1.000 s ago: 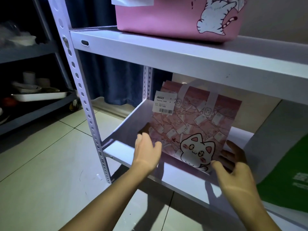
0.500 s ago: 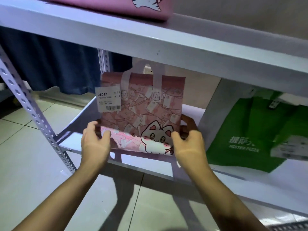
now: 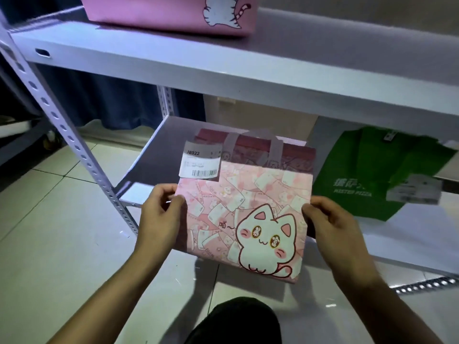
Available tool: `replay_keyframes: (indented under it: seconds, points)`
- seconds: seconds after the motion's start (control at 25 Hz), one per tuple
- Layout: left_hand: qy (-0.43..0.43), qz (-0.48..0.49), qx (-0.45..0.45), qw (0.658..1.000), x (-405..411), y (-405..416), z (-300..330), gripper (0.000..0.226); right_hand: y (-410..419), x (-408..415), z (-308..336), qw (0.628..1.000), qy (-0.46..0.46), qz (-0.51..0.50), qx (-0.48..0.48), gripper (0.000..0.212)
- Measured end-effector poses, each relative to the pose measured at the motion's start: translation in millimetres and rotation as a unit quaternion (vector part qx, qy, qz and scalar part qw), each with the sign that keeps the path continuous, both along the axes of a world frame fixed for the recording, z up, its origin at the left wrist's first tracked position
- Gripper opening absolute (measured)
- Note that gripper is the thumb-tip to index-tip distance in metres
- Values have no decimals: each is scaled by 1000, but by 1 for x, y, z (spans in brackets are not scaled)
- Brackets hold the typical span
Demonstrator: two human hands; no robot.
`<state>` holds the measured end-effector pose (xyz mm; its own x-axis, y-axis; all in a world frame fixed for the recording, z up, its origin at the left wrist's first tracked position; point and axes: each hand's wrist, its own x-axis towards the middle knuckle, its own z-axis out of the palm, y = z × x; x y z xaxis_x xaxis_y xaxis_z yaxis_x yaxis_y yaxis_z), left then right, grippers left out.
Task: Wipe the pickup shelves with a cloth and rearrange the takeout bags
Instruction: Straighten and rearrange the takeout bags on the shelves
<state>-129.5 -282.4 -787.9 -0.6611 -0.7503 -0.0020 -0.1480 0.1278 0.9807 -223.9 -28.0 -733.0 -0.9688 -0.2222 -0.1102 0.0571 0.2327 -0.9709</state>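
Note:
A pink takeout bag point(image 3: 246, 202) with a cartoon cat and a white label marked J8022 hangs in front of the lower shelf point(image 3: 151, 155), clear of its front edge. My left hand point(image 3: 161, 209) grips the bag's left side and my right hand point(image 3: 330, 219) grips its right side, fingers curled round the edges. A green pizza bag point(image 3: 367, 175) with a white label lies on the lower shelf to the right. Another pink cat bag point(image 3: 169, 13) stands on the upper shelf point(image 3: 223, 60). No cloth is in view.
The perforated metal upright point(image 3: 74, 145) of the rack stands at the left. Pale floor tiles point(image 3: 49, 244) lie below. A dark curtain point(image 3: 111, 103) hangs behind the rack. A second rack with a tray shows at the far left edge. My dark-clad knee point(image 3: 236, 319) is at the bottom.
Both hands closed on the pink cat bag's sides and drew it off the lower shelf toward me; it now hangs in front of the shelf edge.

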Motion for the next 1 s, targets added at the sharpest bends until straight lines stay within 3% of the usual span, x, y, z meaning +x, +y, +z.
replay_keyframes:
  seconds: [0.44, 0.76, 1.0]
  points:
    - [6, -221, -10, 975, 21, 41, 45, 20, 84, 62, 36, 991, -4, -134, 9, 19]
    - [24, -406, -41, 912, 34, 97, 79, 13, 139, 109, 67, 961, 16, -273, -27, 21]
    - [61, -459, -72, 884, 35, 125, 123, 21, 169, 124, 93, 936, 56, -344, -42, 26]
